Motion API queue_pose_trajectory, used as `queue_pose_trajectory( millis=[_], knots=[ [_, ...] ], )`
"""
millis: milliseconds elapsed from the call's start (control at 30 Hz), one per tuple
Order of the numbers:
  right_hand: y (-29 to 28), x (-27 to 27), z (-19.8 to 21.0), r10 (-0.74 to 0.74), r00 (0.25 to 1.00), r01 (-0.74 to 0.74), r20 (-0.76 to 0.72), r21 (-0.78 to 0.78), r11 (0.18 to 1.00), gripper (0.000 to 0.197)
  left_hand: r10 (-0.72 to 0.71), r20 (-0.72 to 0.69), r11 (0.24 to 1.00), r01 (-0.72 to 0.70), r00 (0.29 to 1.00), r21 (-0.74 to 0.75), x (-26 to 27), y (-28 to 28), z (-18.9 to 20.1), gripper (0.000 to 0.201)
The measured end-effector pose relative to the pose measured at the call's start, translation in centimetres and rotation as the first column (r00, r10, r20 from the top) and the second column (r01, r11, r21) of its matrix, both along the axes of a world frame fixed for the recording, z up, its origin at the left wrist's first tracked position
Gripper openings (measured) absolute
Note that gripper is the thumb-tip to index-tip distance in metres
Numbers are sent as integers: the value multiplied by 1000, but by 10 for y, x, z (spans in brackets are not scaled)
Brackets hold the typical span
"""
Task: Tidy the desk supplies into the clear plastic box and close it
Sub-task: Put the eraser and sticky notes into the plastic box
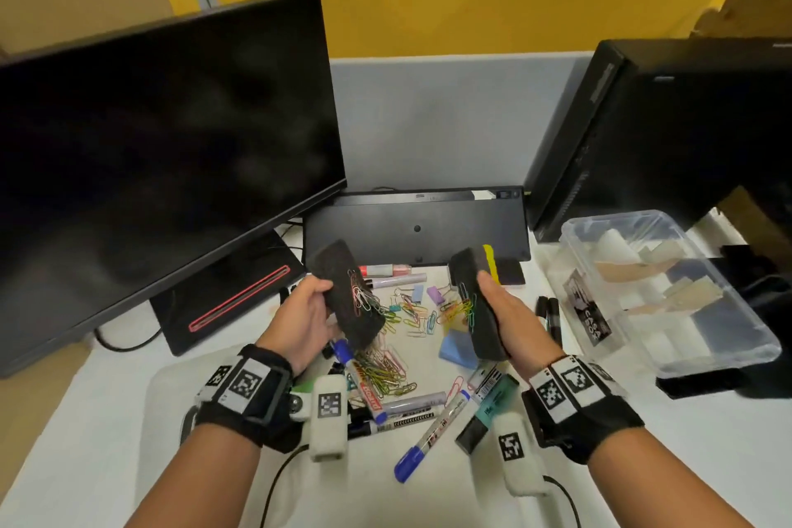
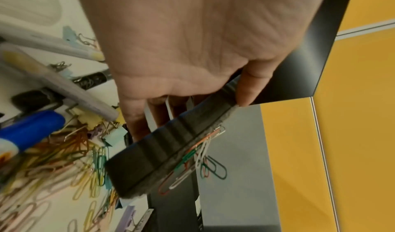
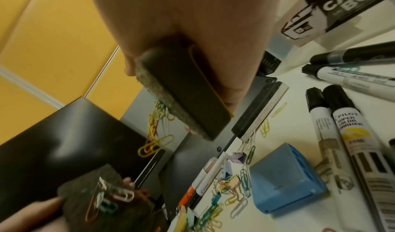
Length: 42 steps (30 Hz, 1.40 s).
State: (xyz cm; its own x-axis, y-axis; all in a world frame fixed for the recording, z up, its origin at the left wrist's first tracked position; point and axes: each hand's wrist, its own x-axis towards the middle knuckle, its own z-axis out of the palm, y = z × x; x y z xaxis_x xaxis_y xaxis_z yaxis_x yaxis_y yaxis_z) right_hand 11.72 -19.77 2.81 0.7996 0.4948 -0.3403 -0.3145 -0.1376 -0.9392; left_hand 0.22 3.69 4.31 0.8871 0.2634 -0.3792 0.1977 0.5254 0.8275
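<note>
- Left grip (image 1: pixel 306 315) curls round a black eraser (image 1: pixel 349 294), held above the desk (image 1: pixel 107 412); paper clips (image 1: pixel 364 298) cling to its felt face.
- Right grip (image 1: pixel 510 319) curls round a second eraser (image 1: pixel 478 300) with a yellow back; clips hang off it too.
- Clear plastic box (image 1: pixel 668 292) sits at right, lid off, rolls inside.
- White desk: loose clip pile (image 1: pixel 385 369), markers (image 1: pixel 433 429), blue sharpener (image 1: pixel 458 349).
- Monitor (image 1: pixel 163 159) left, keyboard (image 1: pixel 415 223) behind, PC tower (image 1: pixel 668 124) right; yellow wall.
- Bare desk only near the front edge.
</note>
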Motion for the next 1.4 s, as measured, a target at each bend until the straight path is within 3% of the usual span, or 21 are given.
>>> queue_pose_trajectory(
  millis=[67, 167, 233, 333, 467, 667, 833, 933, 1067, 1267, 1400],
  knots=[
    [2, -6, 0, 78, 985, -64, 157, -92, 994, 27, 19, -4, 998, -19, 1000, -63, 1, 0, -3, 43],
    [4, -17, -6, 234, 924, -167, 303, -231, 958, 48, 37, -15, 992, -39, 999, -120, 3, 0, -5, 49],
    [7, -25, -8, 362, 816, -208, 450, -357, 911, 53, 40, -7, 990, -41, 999, -136, 5, -3, -4, 48],
    [12, -34, -7, 450, 699, -252, 556, -396, 883, 63, 36, 14, 989, -34, 999, -144, 8, -8, -2, 43],
    [17, -37, -2, 448, 669, -261, 593, -378, 888, 61, 44, 6, 985, -42, 999, -165, 9, -11, -4, 42],
    [27, -44, -3, 570, 496, -368, 655, -436, 821, 80, 57, 10, 974, -53, 998, -219, 13, -17, -4, 43],
    [20, -38, -10, 633, 381, -289, 674, -564, 774, 72, 66, 4, 976, -64, 998, -207, 7, -13, -12, 45],
    [19, -33, -7, 632, 356, -247, 689, -582, 774, 70, 55, -5, 980, -55, 998, -193, 3, -14, -17, 45],
    [34, -36, -3, 616, 363, -321, 699, -527, 787, 75, 44, -6, 985, -45, 999, -169, 6, -20, -14, 43],
    [22, -33, -18, 694, 304, -294, 652, -629, 720, 72, 91, 1, 975, -89, 996, -206, 0, -11, -16, 43],
    [26, -28, -11, 651, 281, -233, 705, -608, 759, 66, 84, 7, 977, -81, 996, -199, -2, -13, -18, 42]
  ],
)
